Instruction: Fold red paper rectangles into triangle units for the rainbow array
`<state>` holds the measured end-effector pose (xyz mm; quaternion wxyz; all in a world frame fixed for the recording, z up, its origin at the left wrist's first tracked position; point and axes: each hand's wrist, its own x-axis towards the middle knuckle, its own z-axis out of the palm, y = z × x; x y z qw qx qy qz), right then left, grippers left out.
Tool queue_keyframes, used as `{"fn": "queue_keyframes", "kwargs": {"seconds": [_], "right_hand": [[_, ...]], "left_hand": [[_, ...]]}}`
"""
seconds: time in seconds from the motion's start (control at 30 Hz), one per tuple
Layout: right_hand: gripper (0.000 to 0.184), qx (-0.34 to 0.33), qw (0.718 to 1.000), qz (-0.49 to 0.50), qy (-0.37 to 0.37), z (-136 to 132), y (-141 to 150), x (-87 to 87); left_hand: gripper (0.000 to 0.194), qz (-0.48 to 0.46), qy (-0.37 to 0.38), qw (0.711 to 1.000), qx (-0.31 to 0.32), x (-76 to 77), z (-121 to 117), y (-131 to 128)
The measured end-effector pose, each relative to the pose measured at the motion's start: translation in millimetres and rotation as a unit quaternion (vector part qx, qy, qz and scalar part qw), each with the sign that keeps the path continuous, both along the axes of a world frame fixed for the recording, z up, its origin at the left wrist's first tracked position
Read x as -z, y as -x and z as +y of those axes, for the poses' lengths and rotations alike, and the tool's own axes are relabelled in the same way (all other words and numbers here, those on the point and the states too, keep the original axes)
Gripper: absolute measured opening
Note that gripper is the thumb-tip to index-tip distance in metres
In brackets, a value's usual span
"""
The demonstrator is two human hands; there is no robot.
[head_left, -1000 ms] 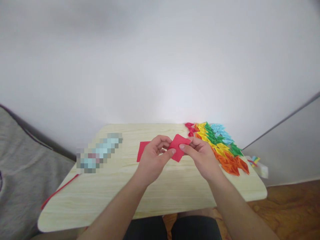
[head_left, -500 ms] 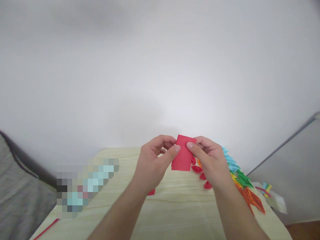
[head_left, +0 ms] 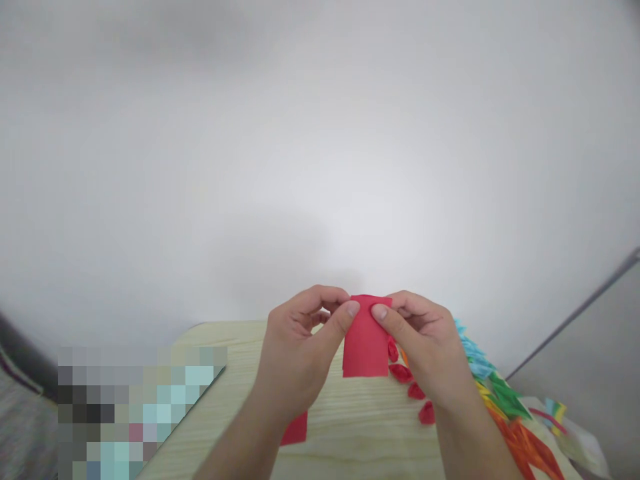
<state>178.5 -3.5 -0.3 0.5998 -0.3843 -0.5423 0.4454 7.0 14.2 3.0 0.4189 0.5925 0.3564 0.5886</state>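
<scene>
A red piece of paper [head_left: 367, 343], with what looks like a doubled lower edge, is held up above the table between both hands. My left hand [head_left: 305, 350] pinches its upper left edge, thumb in front and fingers behind. My right hand [head_left: 423, 347] grips the upper right part the same way, so the two thumbs nearly meet. Under my left wrist another red paper [head_left: 296, 430] lies on the table, partly hidden. Beside my right hand rest several small red folded paper pieces [head_left: 401, 373].
Along the right table edge lie folded papers in light blue [head_left: 475, 353], green [head_left: 506, 397], yellow and orange [head_left: 530, 450]. A whitish bag [head_left: 583, 440] is beyond that edge. A blurred-out patch [head_left: 165, 400] covers the left of the wooden table [head_left: 235, 350]. Behind stands a white wall [head_left: 320, 147].
The view has tilted slightly upward, so the table and hands sit lower. The red paper has turned more upright, its top edge now bowed, with both hands still on it.
</scene>
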Motion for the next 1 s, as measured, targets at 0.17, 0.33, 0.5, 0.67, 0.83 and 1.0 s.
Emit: {"fn": "queue_keyframes", "kwargs": {"seconds": [0.17, 0.33, 0.5, 0.67, 0.83, 1.0], "right_hand": [[0.026, 0.011, 1.0, -0.007, 0.009, 1, -1, 3.6], [0.025, 0.013, 1.0, -0.023, 0.015, -1, 2, 1.6], [0.021, -0.008, 1.0, -0.018, -0.002, 3, 0, 5.5], [0.026, 0.041, 0.998, -0.046, -0.014, 5, -3, 11.0], [0.027, 0.047, 0.998, -0.046, -0.014, 4, -2, 10.4], [0.023, -0.057, 0.998, -0.024, 0.015, 1, -3, 4.3]], "left_hand": [[0.018, -0.013, 0.018, 1.0, 0.021, 4.4, 2, 1], [0.02, -0.01, 0.026, 0.999, 0.02, 9.9, 3, 2], [0.021, -0.006, 0.021, 0.999, 0.023, 10.3, 4, 2], [0.019, -0.008, 0.012, 0.999, 0.05, 9.7, 6, 4], [0.022, 0.039, 0.024, 0.996, 0.081, 11.9, 9, 7], [0.019, 0.015, 0.026, 0.997, 0.074, 9.3, 8, 6]]}}
